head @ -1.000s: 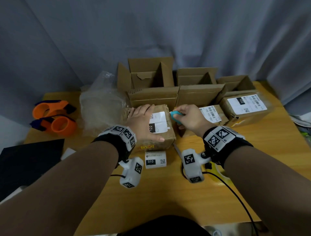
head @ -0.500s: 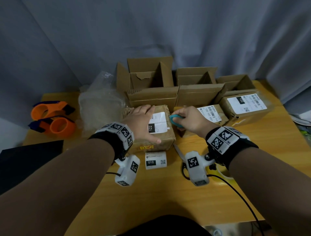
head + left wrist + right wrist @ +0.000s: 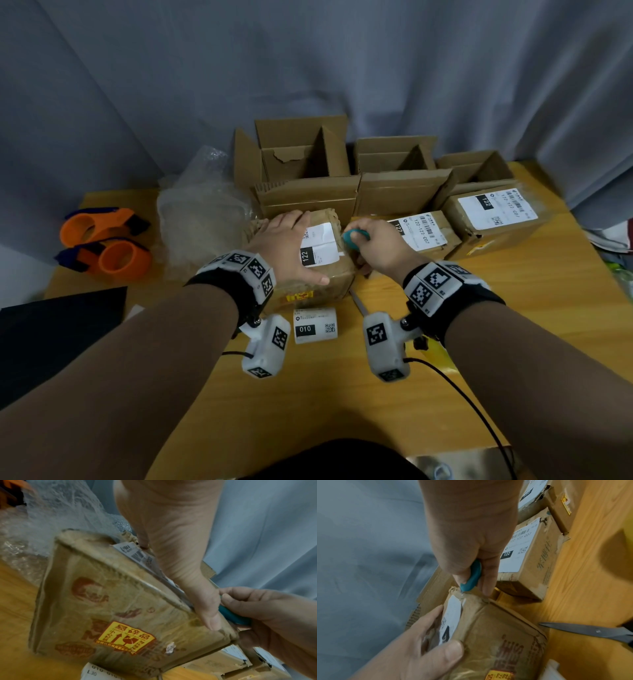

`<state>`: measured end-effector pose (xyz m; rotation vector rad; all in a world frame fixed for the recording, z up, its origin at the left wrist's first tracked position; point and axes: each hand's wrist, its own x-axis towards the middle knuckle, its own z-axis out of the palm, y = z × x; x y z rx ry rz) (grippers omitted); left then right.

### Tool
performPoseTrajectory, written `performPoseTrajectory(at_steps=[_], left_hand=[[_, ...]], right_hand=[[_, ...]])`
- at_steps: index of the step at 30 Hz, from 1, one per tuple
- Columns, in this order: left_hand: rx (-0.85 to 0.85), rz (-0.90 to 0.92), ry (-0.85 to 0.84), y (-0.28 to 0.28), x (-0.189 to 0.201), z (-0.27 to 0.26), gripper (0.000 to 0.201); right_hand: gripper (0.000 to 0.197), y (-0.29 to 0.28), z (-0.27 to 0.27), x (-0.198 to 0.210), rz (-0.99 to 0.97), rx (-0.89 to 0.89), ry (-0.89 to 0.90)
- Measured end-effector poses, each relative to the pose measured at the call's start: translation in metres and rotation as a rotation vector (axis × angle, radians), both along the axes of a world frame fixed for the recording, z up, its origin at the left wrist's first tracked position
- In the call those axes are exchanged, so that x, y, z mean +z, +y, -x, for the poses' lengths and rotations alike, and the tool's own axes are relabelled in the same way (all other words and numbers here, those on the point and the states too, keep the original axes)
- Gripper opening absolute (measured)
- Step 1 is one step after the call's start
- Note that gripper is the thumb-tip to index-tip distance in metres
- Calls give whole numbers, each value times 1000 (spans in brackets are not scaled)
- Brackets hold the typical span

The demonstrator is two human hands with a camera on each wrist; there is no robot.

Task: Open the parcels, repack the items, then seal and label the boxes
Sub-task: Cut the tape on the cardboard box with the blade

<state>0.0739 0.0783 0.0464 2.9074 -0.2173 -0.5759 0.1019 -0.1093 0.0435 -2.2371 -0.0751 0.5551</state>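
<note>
A taped brown parcel [image 3: 329,277] with a "122" label sits mid-table. My left hand [image 3: 284,246] lies flat on its top, fingers straight, with the thumb along the near edge. In the left wrist view the same palm [image 3: 180,561] presses on the parcel [image 3: 111,608]. My right hand [image 3: 380,246] grips a small teal cutter [image 3: 356,236]. The cutter's tip [image 3: 467,586] touches the tape at the parcel's far right top corner [image 3: 496,635]. Its blade is too small to make out.
Two more labelled parcels [image 3: 421,233] [image 3: 493,219] lie to the right. Three open cardboard boxes [image 3: 301,161] stand behind. A label roll [image 3: 315,329] and scissors [image 3: 590,630] lie near the front. Orange tape dispensers [image 3: 102,246] and bubble wrap [image 3: 202,219] are on the left.
My right hand has shifted the cutter only slightly at the parcel's top right edge. My left hand stays pressed on the parcel's top.
</note>
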Motion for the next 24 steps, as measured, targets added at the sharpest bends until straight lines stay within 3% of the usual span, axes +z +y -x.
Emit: performPoseTrajectory(at_steps=[14, 21, 24], left_hand=[[-8, 19, -3, 2, -5, -1, 127], [-7, 26, -9, 4, -6, -1, 127], [-2, 19, 0, 4, -7, -2, 128]], right_hand=[[20, -25, 11, 24, -4, 206, 96], [22, -17, -3, 15, -66, -47, 20], [12, -4, -10, 11, -46, -79, -7]])
